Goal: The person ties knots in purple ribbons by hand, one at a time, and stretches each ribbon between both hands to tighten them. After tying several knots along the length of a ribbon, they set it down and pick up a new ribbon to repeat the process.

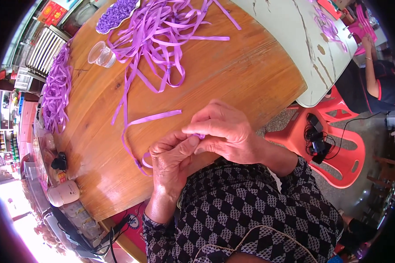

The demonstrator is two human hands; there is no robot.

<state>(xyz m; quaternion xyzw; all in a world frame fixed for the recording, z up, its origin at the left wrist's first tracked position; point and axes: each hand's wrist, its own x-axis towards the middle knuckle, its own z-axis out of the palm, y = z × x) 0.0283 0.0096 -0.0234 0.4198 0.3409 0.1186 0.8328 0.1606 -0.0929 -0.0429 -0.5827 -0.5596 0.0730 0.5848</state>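
Observation:
Above the near edge of the wooden table [232,83], my two hands meet fingertip to fingertip. My left hand [173,153] pinches a purple ribbon [156,116] between thumb and forefinger. A small purple bit of it shows at the fingertips of my right hand [226,131], whose thumb and forefinger close on it too. From my left hand the ribbon trails down in a loop and runs up the table. Farther off lies a tangled heap of purple ribbons [162,35]. Exactly how the ribbon is folded between my fingers is hidden.
Left of the heap stand a clear plastic cup [102,55] and a white-rimmed dish of small purple pieces [117,16]. More ribbons [57,92] hang at the table's left edge, near a white jar [63,193]. A red stool [344,153] holding black cables and a co-worker [379,83] are at right.

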